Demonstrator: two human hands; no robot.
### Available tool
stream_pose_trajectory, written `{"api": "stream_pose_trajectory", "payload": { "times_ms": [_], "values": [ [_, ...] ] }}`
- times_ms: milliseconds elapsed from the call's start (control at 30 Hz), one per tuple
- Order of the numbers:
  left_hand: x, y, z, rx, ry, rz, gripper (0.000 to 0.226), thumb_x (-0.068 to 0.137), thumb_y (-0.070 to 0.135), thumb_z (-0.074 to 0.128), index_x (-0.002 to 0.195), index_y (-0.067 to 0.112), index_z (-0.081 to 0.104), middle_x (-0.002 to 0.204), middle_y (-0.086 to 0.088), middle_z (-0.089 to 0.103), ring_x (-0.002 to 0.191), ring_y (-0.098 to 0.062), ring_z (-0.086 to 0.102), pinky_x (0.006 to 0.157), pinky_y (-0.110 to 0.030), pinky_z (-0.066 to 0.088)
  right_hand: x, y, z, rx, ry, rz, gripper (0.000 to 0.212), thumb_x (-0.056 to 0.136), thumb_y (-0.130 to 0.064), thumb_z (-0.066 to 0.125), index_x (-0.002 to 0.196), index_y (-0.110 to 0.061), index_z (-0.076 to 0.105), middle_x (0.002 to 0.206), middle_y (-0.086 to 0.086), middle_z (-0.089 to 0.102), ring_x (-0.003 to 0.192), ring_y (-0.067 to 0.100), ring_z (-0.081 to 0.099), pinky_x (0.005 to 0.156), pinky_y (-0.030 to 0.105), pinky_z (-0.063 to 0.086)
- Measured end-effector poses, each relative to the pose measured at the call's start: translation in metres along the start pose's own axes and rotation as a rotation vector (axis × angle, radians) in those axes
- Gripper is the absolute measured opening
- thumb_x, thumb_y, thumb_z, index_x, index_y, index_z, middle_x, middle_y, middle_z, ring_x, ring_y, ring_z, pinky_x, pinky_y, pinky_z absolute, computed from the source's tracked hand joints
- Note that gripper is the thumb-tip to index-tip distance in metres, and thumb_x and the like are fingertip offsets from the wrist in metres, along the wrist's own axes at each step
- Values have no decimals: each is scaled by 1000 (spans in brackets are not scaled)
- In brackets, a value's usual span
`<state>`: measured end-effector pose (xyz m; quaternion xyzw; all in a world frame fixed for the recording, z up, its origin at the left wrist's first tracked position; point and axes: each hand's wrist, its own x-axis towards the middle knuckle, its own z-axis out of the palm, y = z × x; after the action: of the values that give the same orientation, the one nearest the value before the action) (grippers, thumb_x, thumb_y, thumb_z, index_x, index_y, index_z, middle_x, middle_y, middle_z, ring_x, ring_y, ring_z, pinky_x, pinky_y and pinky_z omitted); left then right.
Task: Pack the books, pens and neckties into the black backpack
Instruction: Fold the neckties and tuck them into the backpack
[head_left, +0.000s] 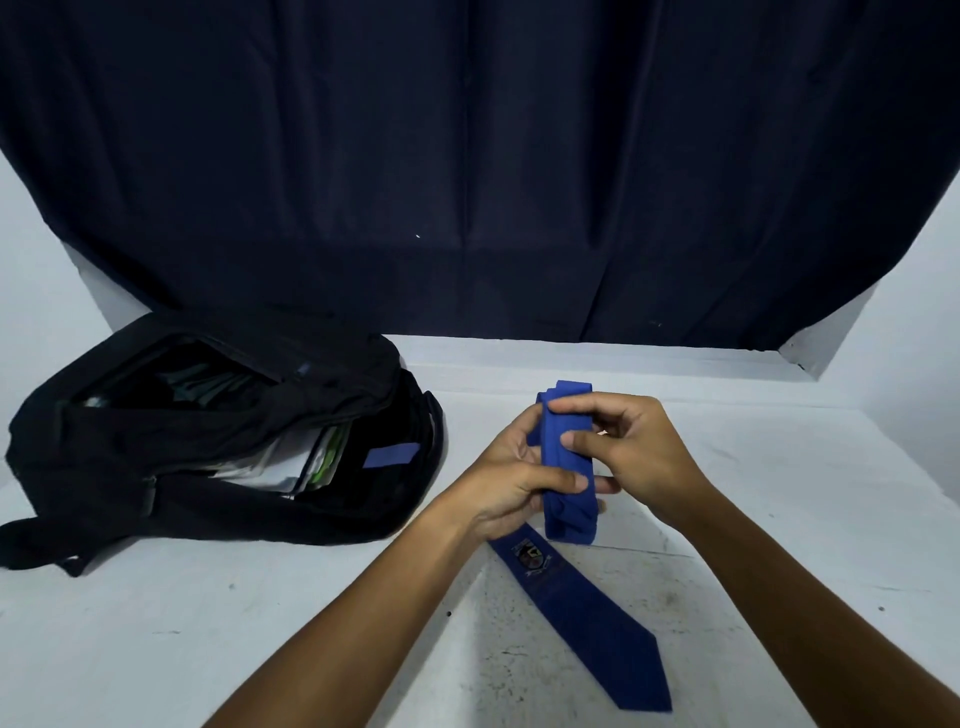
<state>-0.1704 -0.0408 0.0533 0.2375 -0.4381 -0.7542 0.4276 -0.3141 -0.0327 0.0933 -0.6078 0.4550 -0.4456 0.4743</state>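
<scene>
Both hands (566, 462) grip the folded tie (566, 467), its long axis near-to-far; the open backpack (218, 441) lies left, seemingly nearer the left hand (511, 483).

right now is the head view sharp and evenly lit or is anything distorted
Head view: dim, bluish light; the dark curtain bows from wide-angle distortion; the black backpack interior is lost in shadow; hands and the folded necktie are reasonably sharp.
</scene>
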Motion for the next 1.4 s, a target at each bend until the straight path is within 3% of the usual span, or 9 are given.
{"api": "stream_pose_trajectory", "payload": {
  "times_ms": [433, 500, 667, 867, 933, 1033, 1100, 1200, 1400],
  "values": [
    [-2, -7, -3, -50, 27, -11, 76, 75, -20, 57, 137, 23, 47, 116, -20, 65, 100, -46, 66, 77, -52, 58, 5, 7, 0, -145, -17, -42, 35, 85, 2, 67, 100, -30, 71, 130, -10, 42, 105, 14, 55, 53, 20, 54],
    [-2, -6, -4, -45, 30, -6, 77, 76, -21, 56, 137, 24, 47, 121, -22, 63, 99, -47, 66, 81, -54, 57, 6, 8, -2, -78, 21, -18, 35, 84, 3, 67, 97, -30, 72, 128, -5, 51, 108, 19, 56, 56, 20, 54],
    [-3, -4, -6, 29, 37, 10, 74, 82, -26, 51, 136, 24, 45, 127, -25, 60, 94, -44, 69, 85, -55, 55, 8, 10, -14, 52, -162, 130, 29, 88, 0, 61, 104, -19, 74, 107, 1, 73, 107, 23, 65, 96, 42, 50],
    [-3, 0, -7, 76, -18, -5, 72, 82, -22, 56, 134, 27, 48, 122, -21, 65, 91, -41, 70, 80, -47, 58, 10, 8, -7, 146, -68, 97, 25, 83, 10, 62, 98, -9, 72, 97, 12, 74, 90, 27, 71, 69, 28, 57],
    [-6, 8, -10, 67, 11, 1, 52, 84, -7, 63, 127, 21, 55, 107, -18, 70, 87, -35, 72, 76, -42, 60, 10, 3, -6, 199, -55, 82, 25, 82, 11, 63, 96, -8, 72, 94, 12, 74, 85, 25, 72, 67, 29, 58],
    [-4, 23, -20, 256, 322, 142, 7, 93, 12, 61, 99, 11, 64, 85, -13, 69, 65, -23, 66, 60, -34, 57, 9, -8, -9, 255, -81, 65, 25, 82, 11, 62, 94, -8, 72, 92, 6, 75, 85, 18, 71, 66, 27, 57],
    [2, 30, -29, 281, 485, 346, 18, 97, 8, 51, 86, 9, 65, 76, -9, 63, 66, -19, 60, 58, -31, 56, 8, -17, -12, 284, -120, 76, 27, 82, 12, 60, 95, -9, 72, 91, 5, 75, 83, 14, 71, 64, 25, 56],
    [10, 39, -28, 280, 416, 518, 21, 95, 17, 48, 91, 10, 67, 88, -5, 68, 90, -19, 63, 80, -31, 54, 8, -29, -14, 331, -202, 66, 32, 75, 12, 61, 97, -9, 71, 89, 5, 74, 80, 13, 70, 64, 25, 57],
    [18, 43, -7, 325, 232, 387, 41, 99, 36, 34, 99, 15, 68, 86, 0, 72, 79, -12, 64, 71, -23, 49, 15, -48, -24, 362, -275, -32, 43, 62, 3, 72, 100, -16, 75, 104, 8, 72, 92, 20, 69, 74, 30, 58]
  ]
}}
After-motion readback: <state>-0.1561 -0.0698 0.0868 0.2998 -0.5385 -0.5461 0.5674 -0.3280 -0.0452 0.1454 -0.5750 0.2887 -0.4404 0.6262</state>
